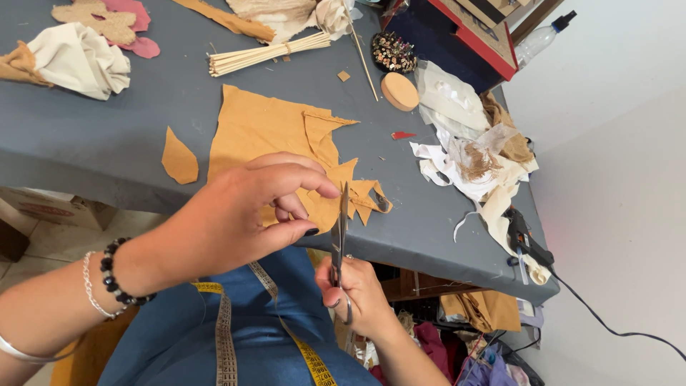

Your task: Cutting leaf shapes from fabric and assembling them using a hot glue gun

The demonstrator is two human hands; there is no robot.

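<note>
My left hand [246,211] pinches a piece of mustard-yellow fabric [325,211] between thumb and fingers, just above the table's near edge. My right hand [354,293] grips the handles of dark scissors [339,229], whose blades point up into that fabric beside my left fingertips. A larger sheet of the same yellow fabric [261,129] lies flat on the grey table [107,136] behind my hands. A cut leaf-shaped yellow piece [179,159] lies to its left.
A bundle of thin sticks [268,53], a round wooden disc [399,91], a heap of white and burlap scraps [471,154], a glue gun [525,239] at the right edge, crumpled cream cloth [78,57] far left. A yellow tape measure [225,336] lies on my lap.
</note>
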